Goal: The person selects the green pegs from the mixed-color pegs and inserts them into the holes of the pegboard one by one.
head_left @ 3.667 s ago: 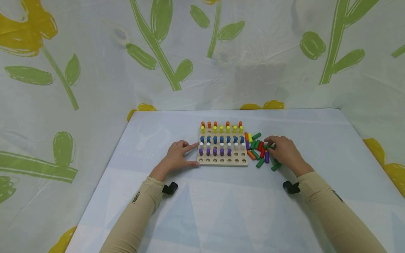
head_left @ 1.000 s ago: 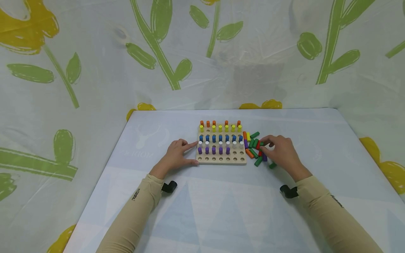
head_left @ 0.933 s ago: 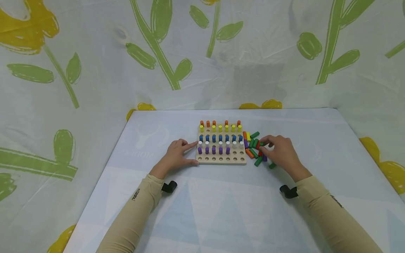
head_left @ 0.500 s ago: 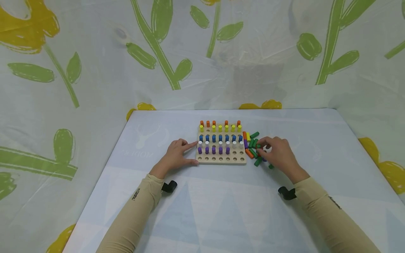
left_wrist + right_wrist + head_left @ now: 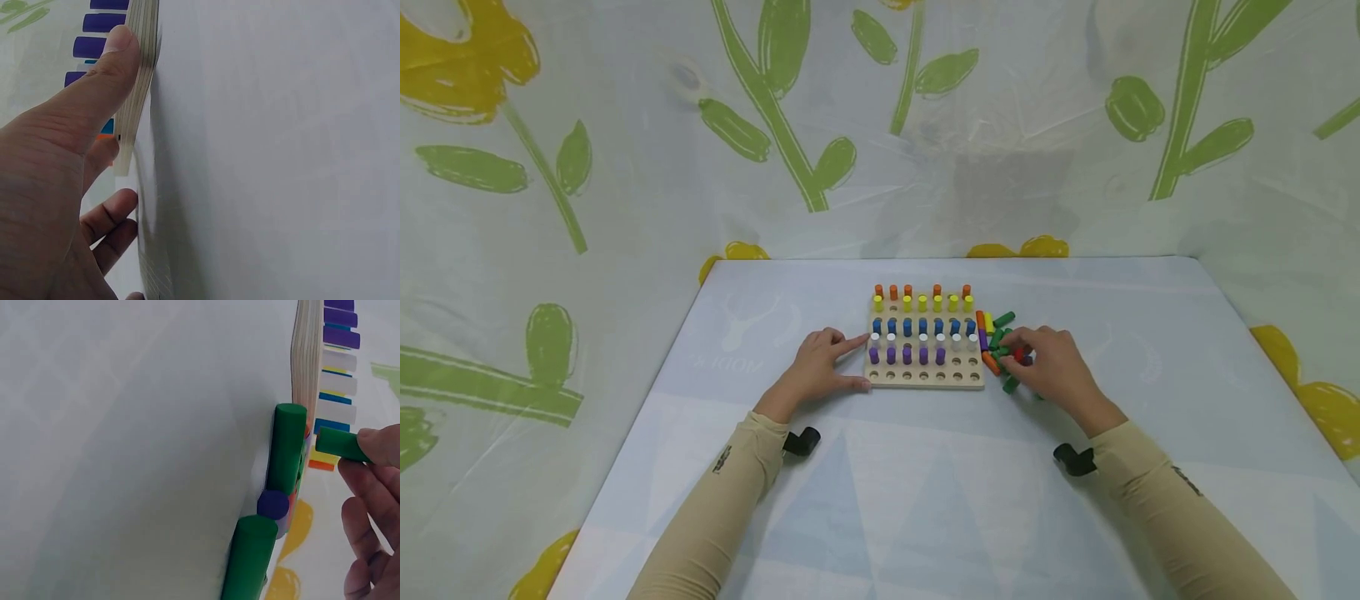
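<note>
A wooden pegboard (image 5: 922, 385) stands near the middle of the table, with orange, yellow, blue, white and purple pegs upright in rows. Its front row of holes holds no pegs. My left hand (image 5: 818, 365) rests at the board's left side, index finger and thumb stretched out and touching its edge; the left wrist view shows the thumb (image 5: 119, 47) against that edge. Between thumb and fingers of my right hand (image 5: 1060, 367) a green peg (image 5: 340, 444) is pinched, raised above the loose pegs just right of the board.
Loose pegs lie along the board's right side: orange (image 5: 991, 363), yellow (image 5: 988, 323), purple (image 5: 982, 340), red and several green (image 5: 1004, 319) ones. My right hand partly hides the pile. A patterned cloth covers the table (image 5: 880, 500); behind hangs a flower-print sheet (image 5: 1015, 192).
My right hand has come left and a little toward the board, carrying the green peg taken from the right of the pile. The left hand keeps its place at the board.
</note>
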`<state>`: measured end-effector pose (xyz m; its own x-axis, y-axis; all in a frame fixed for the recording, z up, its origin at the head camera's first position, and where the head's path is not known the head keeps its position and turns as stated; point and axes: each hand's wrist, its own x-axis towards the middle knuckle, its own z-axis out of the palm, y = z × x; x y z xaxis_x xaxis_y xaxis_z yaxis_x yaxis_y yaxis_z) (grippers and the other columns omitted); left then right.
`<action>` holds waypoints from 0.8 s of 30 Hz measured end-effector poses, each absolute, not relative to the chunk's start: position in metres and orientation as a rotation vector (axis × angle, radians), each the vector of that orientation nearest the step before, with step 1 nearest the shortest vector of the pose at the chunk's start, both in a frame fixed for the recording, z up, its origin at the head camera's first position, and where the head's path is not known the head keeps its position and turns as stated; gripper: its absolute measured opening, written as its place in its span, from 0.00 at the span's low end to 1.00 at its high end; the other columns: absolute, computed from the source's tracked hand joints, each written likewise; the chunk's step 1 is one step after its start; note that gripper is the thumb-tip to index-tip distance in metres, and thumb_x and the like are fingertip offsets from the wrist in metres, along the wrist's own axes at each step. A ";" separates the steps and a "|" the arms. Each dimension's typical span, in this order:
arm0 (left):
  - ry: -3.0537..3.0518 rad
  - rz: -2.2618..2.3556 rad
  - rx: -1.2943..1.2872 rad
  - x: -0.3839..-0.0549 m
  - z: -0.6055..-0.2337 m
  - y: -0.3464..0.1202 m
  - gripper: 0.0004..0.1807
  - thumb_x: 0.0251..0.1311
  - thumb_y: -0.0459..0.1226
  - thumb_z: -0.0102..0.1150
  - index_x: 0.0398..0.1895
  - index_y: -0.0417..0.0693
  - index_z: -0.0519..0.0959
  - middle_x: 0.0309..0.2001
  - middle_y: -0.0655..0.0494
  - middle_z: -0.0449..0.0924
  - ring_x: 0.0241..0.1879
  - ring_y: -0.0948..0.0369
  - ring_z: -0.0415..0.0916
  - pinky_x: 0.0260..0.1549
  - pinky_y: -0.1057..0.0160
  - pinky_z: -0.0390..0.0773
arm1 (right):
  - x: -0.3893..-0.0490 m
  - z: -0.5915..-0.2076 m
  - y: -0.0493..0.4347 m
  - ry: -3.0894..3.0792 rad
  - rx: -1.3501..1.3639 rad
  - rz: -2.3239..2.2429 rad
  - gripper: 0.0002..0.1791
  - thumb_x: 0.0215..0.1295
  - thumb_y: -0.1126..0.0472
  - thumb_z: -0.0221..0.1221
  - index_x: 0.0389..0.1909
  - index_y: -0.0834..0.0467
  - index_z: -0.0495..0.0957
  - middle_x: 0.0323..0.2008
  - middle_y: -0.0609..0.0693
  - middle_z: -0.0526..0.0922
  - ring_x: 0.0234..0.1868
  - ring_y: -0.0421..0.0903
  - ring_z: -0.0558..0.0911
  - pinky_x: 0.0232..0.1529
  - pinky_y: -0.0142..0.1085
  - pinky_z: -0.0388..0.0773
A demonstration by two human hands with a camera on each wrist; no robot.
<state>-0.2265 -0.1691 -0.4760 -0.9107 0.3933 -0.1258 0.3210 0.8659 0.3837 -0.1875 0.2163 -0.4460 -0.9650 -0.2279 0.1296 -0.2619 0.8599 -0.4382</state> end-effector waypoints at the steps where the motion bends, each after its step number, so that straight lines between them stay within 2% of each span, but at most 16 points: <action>1: 2.840 0.537 0.550 -0.226 -0.476 -0.169 0.50 0.51 0.64 0.72 0.77 0.67 0.64 0.54 0.49 0.64 0.54 0.52 0.59 0.57 0.51 0.63 | -0.187 -0.446 0.216 -2.953 0.400 0.720 0.13 0.64 0.58 0.69 0.48 0.57 0.84 0.34 0.52 0.83 0.37 0.52 0.75 0.49 0.53 0.66; 12: 2.842 0.553 0.555 -0.225 -0.474 -0.169 0.50 0.50 0.63 0.72 0.77 0.66 0.64 0.54 0.50 0.64 0.54 0.51 0.59 0.57 0.51 0.63 | -0.186 -0.446 0.206 -2.951 0.457 0.753 0.13 0.63 0.55 0.70 0.46 0.55 0.85 0.36 0.50 0.85 0.40 0.52 0.76 0.53 0.54 0.65; 24: 2.835 0.544 0.541 -0.225 -0.473 -0.168 0.50 0.51 0.64 0.72 0.77 0.67 0.64 0.55 0.49 0.64 0.55 0.51 0.58 0.58 0.50 0.62 | -0.186 -0.445 0.199 -2.926 0.527 0.757 0.15 0.63 0.58 0.70 0.49 0.56 0.84 0.38 0.50 0.86 0.43 0.52 0.79 0.56 0.55 0.65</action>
